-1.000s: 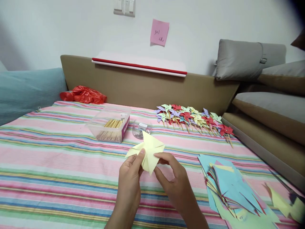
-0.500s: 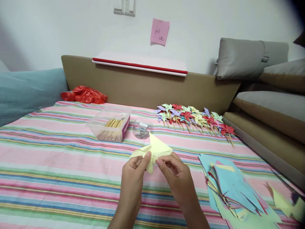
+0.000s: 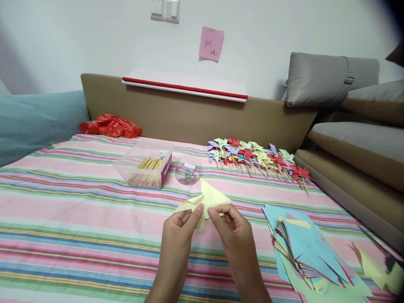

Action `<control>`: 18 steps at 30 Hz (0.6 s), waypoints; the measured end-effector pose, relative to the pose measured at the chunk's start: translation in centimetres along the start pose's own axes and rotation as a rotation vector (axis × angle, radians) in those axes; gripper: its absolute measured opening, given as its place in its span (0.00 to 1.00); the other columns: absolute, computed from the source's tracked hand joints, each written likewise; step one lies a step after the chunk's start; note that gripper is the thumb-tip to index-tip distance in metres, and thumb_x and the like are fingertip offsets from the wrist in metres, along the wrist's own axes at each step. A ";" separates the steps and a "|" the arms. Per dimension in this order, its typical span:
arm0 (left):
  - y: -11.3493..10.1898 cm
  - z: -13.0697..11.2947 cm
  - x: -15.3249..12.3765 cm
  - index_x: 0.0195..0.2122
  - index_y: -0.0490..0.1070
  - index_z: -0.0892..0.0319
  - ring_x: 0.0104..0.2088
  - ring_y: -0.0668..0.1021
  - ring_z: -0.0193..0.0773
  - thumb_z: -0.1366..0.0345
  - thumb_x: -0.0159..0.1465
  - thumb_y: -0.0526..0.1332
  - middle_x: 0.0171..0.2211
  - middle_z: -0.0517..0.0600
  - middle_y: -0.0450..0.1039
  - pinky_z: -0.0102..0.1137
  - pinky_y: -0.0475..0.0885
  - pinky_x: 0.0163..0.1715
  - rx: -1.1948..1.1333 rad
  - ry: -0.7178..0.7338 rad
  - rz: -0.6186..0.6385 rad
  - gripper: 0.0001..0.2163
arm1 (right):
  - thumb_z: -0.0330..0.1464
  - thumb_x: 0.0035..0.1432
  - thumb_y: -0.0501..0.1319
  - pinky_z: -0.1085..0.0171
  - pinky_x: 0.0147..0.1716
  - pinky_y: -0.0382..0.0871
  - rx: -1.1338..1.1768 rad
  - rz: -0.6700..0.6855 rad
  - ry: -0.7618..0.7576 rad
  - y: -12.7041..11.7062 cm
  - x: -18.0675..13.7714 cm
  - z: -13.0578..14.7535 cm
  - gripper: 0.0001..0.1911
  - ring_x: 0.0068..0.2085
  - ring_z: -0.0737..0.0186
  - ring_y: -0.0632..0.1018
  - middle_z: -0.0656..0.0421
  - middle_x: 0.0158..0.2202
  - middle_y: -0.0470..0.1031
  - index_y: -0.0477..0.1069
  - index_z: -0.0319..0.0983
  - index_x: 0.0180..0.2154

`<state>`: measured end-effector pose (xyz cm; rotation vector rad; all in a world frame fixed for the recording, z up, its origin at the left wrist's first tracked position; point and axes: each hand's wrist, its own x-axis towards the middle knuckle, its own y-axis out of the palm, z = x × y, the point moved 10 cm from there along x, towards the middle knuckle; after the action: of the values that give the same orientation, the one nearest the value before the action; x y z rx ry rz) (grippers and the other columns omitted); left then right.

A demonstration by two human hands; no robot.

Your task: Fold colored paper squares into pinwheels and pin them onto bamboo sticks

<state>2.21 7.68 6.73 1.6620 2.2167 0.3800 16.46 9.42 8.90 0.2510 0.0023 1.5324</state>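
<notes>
A pale yellow paper pinwheel (image 3: 213, 198), partly folded, is held up between both hands over the striped cloth. My left hand (image 3: 180, 222) pinches its folded centre between thumb and fingers. On the right side, my right hand (image 3: 232, 221) has thumb and fingertips closed on another part of the same paper. One pointed blade stands up toward the wall, and a flap hangs below the left thumb. Just beyond the paper is a round clear container (image 3: 188, 172) of small metal pins. Left of it stands a clear plastic box (image 3: 126, 165) holding wooden sticks (image 3: 150, 164).
Finished pinwheels (image 3: 248, 153) on sticks lie in a pile at the back right. Coloured paper sheets (image 3: 311, 248) are stacked at the right, with scissors (image 3: 378, 244) and yellow scraps (image 3: 372, 265) beyond. A red plastic bag (image 3: 115, 126) lies at the back left.
The right thumb and fingers have shifted slightly up, and the small flap they pinched near the centre no longer shows there. Both hands and the paper have moved slightly right.
</notes>
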 end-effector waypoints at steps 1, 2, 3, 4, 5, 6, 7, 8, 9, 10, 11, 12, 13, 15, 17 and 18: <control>0.1 0.0 0.0 0.24 0.77 0.62 0.29 0.71 0.36 0.59 0.54 0.73 0.25 0.47 0.72 0.28 0.67 0.33 -0.001 0.002 0.013 0.11 | 0.42 0.56 0.69 0.64 0.35 0.72 -0.001 -0.006 0.004 0.0 0.0 -0.1 0.12 0.34 0.61 0.77 0.60 0.30 0.78 0.74 0.40 0.31; 0.2 0.0 0.0 0.24 0.77 0.62 0.29 0.71 0.36 0.60 0.54 0.73 0.25 0.47 0.72 0.28 0.66 0.32 -0.003 0.004 0.022 0.11 | 0.42 0.56 0.69 0.65 0.34 0.72 -0.003 -0.014 0.007 0.0 -0.1 -0.1 0.12 0.33 0.61 0.77 0.60 0.30 0.77 0.74 0.40 0.31; 0.2 0.0 0.0 0.25 0.77 0.61 0.29 0.70 0.36 0.60 0.54 0.73 0.25 0.47 0.72 0.28 0.66 0.32 -0.005 0.006 0.028 0.10 | 0.43 0.56 0.68 0.65 0.33 0.71 -0.006 -0.022 0.009 0.0 -0.1 -0.1 0.13 0.33 0.61 0.77 0.60 0.30 0.77 0.74 0.40 0.31; 0.3 0.1 0.0 0.26 0.77 0.61 0.29 0.70 0.36 0.60 0.55 0.72 0.25 0.47 0.72 0.28 0.66 0.32 -0.006 0.009 0.033 0.10 | 0.43 0.56 0.68 0.65 0.33 0.71 -0.010 -0.028 0.012 0.0 -0.1 -0.1 0.13 0.32 0.61 0.76 0.60 0.30 0.77 0.74 0.40 0.31; 0.3 0.1 0.0 0.26 0.77 0.61 0.29 0.70 0.36 0.60 0.55 0.72 0.25 0.47 0.72 0.28 0.65 0.31 -0.003 0.012 0.036 0.10 | 0.43 0.56 0.68 0.65 0.33 0.71 -0.016 -0.032 0.016 0.0 -0.2 -0.1 0.14 0.32 0.61 0.76 0.60 0.30 0.77 0.73 0.40 0.31; 0.3 0.1 0.0 0.27 0.77 0.61 0.29 0.70 0.36 0.59 0.56 0.72 0.25 0.47 0.72 0.28 0.65 0.31 0.002 0.017 0.036 0.10 | 0.44 0.56 0.68 0.65 0.33 0.71 -0.023 -0.035 0.018 0.1 -0.2 -0.1 0.14 0.33 0.61 0.77 0.60 0.30 0.76 0.73 0.40 0.31; 0.3 0.1 0.0 0.27 0.77 0.61 0.29 0.70 0.36 0.58 0.57 0.71 0.25 0.47 0.72 0.28 0.65 0.31 0.007 0.022 0.037 0.11 | 0.44 0.56 0.68 0.65 0.33 0.71 -0.030 -0.039 0.017 0.1 -0.2 -0.1 0.14 0.33 0.61 0.77 0.60 0.30 0.76 0.73 0.40 0.31; 0.3 0.0 0.0 0.27 0.77 0.61 0.30 0.70 0.36 0.58 0.57 0.71 0.26 0.47 0.72 0.28 0.65 0.31 0.012 0.028 0.038 0.11 | 0.44 0.56 0.68 0.65 0.33 0.72 -0.037 -0.042 0.014 0.2 -0.2 0.0 0.14 0.33 0.61 0.77 0.60 0.30 0.76 0.72 0.39 0.31; 0.3 0.0 0.0 0.27 0.78 0.61 0.30 0.70 0.36 0.57 0.58 0.71 0.26 0.48 0.73 0.28 0.65 0.32 0.017 0.031 0.037 0.12 | 0.44 0.56 0.68 0.64 0.33 0.72 -0.043 -0.047 0.008 0.2 -0.2 0.0 0.15 0.33 0.61 0.77 0.60 0.30 0.76 0.72 0.39 0.31; 0.3 0.0 0.0 0.28 0.78 0.61 0.30 0.71 0.36 0.56 0.58 0.70 0.26 0.48 0.73 0.28 0.66 0.32 0.021 0.033 0.037 0.12 | 0.44 0.55 0.68 0.64 0.33 0.72 -0.047 -0.053 0.002 0.2 -0.2 0.0 0.15 0.33 0.61 0.77 0.60 0.29 0.76 0.72 0.39 0.31; 0.3 0.0 0.0 0.28 0.78 0.61 0.30 0.72 0.36 0.55 0.58 0.70 0.26 0.48 0.74 0.29 0.67 0.33 0.024 0.035 0.039 0.12 | 0.44 0.55 0.68 0.64 0.33 0.72 -0.051 -0.063 -0.006 0.2 -0.2 0.1 0.15 0.32 0.61 0.77 0.60 0.29 0.75 0.72 0.39 0.31; 0.4 0.0 0.1 0.29 0.79 0.61 0.31 0.72 0.37 0.55 0.58 0.70 0.27 0.49 0.75 0.29 0.67 0.34 0.028 0.035 0.043 0.12 | 0.44 0.55 0.68 0.64 0.33 0.72 -0.057 -0.072 -0.012 0.2 -0.1 0.1 0.14 0.32 0.61 0.77 0.60 0.29 0.75 0.72 0.39 0.31; 0.4 0.0 0.1 0.30 0.80 0.61 0.32 0.74 0.38 0.55 0.58 0.70 0.28 0.49 0.76 0.29 0.68 0.35 0.031 0.034 0.047 0.13 | 0.43 0.55 0.67 0.64 0.33 0.72 -0.064 -0.084 -0.019 0.1 -0.1 0.0 0.14 0.32 0.61 0.77 0.60 0.29 0.75 0.71 0.39 0.30; 0.4 0.1 0.1 0.33 0.82 0.61 0.36 0.76 0.41 0.55 0.57 0.71 0.30 0.51 0.78 0.31 0.70 0.38 0.025 0.032 0.052 0.13 | 0.43 0.56 0.67 0.64 0.34 0.72 -0.080 -0.105 -0.033 0.0 -0.1 0.0 0.14 0.33 0.61 0.77 0.60 0.29 0.74 0.71 0.39 0.30; 0.2 0.2 0.2 0.35 0.82 0.61 0.39 0.78 0.44 0.55 0.56 0.72 0.31 0.52 0.79 0.32 0.71 0.40 0.011 0.028 0.036 0.14 | 0.42 0.56 0.67 0.64 0.34 0.72 -0.086 -0.113 -0.044 0.0 -0.1 0.0 0.13 0.33 0.61 0.77 0.60 0.30 0.74 0.72 0.39 0.31; 0.1 0.2 0.2 0.34 0.82 0.61 0.39 0.78 0.44 0.56 0.55 0.72 0.31 0.52 0.80 0.32 0.72 0.40 0.008 0.027 0.025 0.14 | 0.42 0.56 0.67 0.64 0.34 0.72 -0.085 -0.112 -0.047 0.0 -0.1 -0.1 0.13 0.33 0.61 0.77 0.60 0.30 0.74 0.72 0.39 0.31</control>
<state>2.37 7.96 6.56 1.7001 2.2218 0.4026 16.41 9.30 8.83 0.2156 -0.0842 1.4113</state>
